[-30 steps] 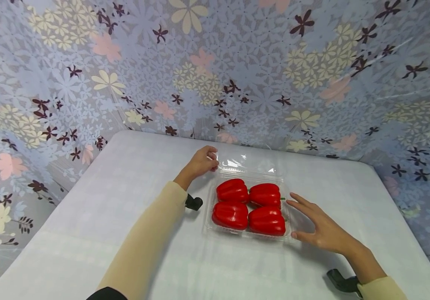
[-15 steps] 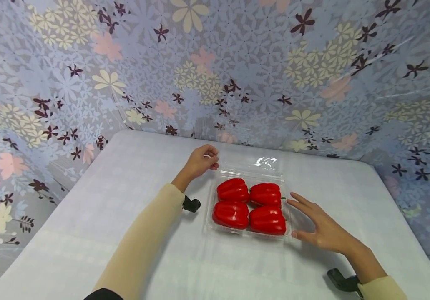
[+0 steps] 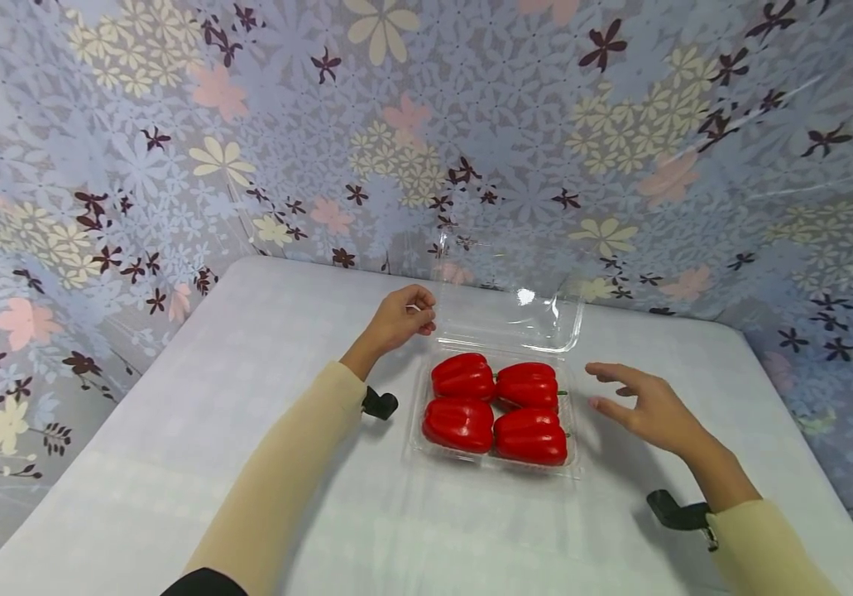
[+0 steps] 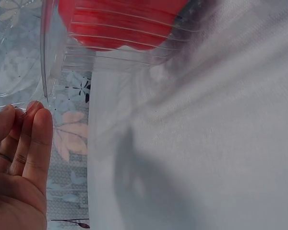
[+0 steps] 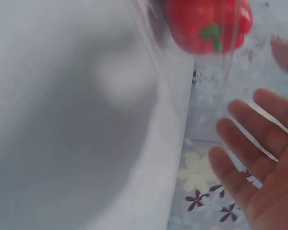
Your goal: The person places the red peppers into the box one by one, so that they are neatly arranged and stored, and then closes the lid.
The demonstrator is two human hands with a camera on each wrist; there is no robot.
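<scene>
Several red bell peppers point(image 3: 463, 424) lie in two rows in a clear plastic clamshell container point(image 3: 420, 443) on the white table. Its clear lid point(image 3: 510, 308) stands raised at the far side, open. At the lid's left edge is my left hand point(image 3: 399, 319); in the left wrist view its thumb and fingertips point(image 4: 42, 127) pinch thin clear plastic. My right hand point(image 3: 645, 406) hovers just right of the container with fingers spread and bent, touching nothing. The right wrist view shows a pepper point(image 5: 201, 28) with a green stem behind the container's clear wall.
A white cloth covers the table point(image 3: 307, 513), its far edge close to a flower-patterned backdrop point(image 3: 285, 124). Black wrist-mounted devices point(image 3: 380, 404) stick out by both sleeves. Table surface extends left, right and in front of the container.
The clear lid has swung up from lying low behind the container. My right hand has drawn slightly up and away from the container's right side, its fingers less spread. The left hand stays almost in place.
</scene>
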